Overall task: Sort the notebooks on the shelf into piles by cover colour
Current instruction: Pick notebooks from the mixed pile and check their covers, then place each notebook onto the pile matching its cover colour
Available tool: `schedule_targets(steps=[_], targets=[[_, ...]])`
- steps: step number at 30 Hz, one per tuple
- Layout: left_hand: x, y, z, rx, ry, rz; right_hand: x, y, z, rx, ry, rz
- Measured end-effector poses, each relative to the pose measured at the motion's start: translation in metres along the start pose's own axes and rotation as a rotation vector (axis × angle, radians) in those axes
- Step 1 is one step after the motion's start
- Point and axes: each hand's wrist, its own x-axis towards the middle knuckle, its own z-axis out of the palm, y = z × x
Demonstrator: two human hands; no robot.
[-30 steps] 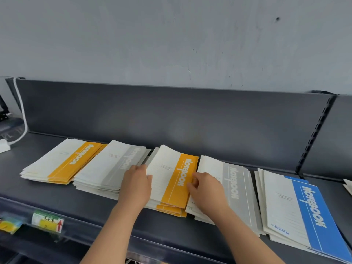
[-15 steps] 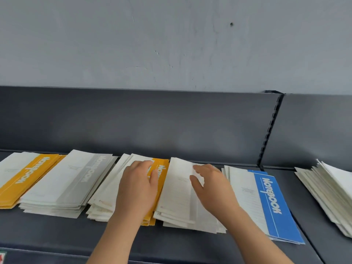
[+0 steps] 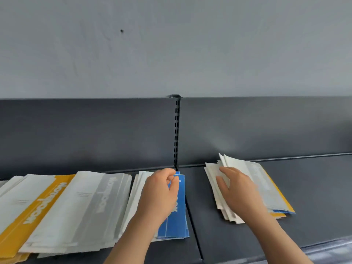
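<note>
Four piles of notebooks lie on the dark shelf [image 3: 314, 197]. At far left is a yellow-striped pile [image 3: 36, 208], beside it a grey-striped pile [image 3: 93, 201], then a blue-striped pile [image 3: 176, 223]. Right of the shelf joint sits a mixed pile [image 3: 266, 189], fanned out, with a grey cover on top and yellow and blue edges below. My left hand [image 3: 160, 197] hovers over the blue pile with its fingers curled in and nothing seen in them. My right hand [image 3: 236, 189] lies flat on the mixed pile's left part, fingers apart.
A dark back panel [image 3: 85, 134] runs behind the shelf, with a slotted upright [image 3: 176, 130] at the joint between two shelf sections. A grey wall rises above. Bare shelf surface lies right of the mixed pile and between it and the blue pile.
The view has swung to the right. My left hand has moved from the yellow pile to over the blue pile. My right hand has gone from the grey pile to the mixed pile.
</note>
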Motion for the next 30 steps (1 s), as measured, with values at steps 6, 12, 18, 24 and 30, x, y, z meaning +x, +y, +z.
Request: schedule_targets(steps=[6, 12, 18, 24, 30], targets=[[0.0, 0.059, 0.081, -0.044, -0.136, 0.061, 0.002, 0.095, -0.027, -0.093, -0.035, 0.121], [0.005, 0.08, 0.142, 0.143, -0.187, 0.077, -0.006, 0.153, -0.024, -0.059, -0.069, 0.093], [0.006, 0.084, 0.153, 0.131, -0.156, -0.005, -0.007, 0.161, -0.019, 0.033, -0.076, -0.056], [0.009, 0.085, 0.154, 0.071, -0.104, -0.144, -0.011, 0.16, -0.026, 0.111, -0.116, -0.156], [0.009, 0.083, 0.149, 0.033, -0.061, -0.237, -0.011, 0.167, -0.025, 0.17, -0.08, -0.099]])
